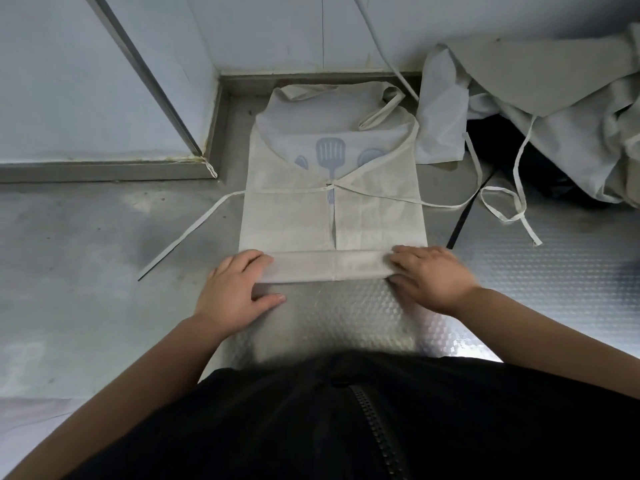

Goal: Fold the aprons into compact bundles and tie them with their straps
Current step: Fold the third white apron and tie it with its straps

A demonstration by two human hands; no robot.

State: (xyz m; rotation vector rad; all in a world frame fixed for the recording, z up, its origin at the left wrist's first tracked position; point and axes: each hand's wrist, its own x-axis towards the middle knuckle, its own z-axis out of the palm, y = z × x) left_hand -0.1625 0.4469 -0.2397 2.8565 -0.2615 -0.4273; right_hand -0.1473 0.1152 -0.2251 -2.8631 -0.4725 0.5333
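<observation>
Left hand [235, 285], right hand [429, 275] — each clamped on 1 end of bottom fold [332, 268], fingers over top, thumbs at near edge; grip underneath partly hidden, probably a pinch. Apron [332, 216] flat on steel counter [346, 323], both sides folded to centre, 1 turn taken up from hem. Waist straps [194, 230] trail loose — untied. Outstanding: further turns, tying. Heap of unfolded aprons [554, 116] at right, not yet done.

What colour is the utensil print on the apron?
Pale blue print on the cream apron, head view.
</observation>
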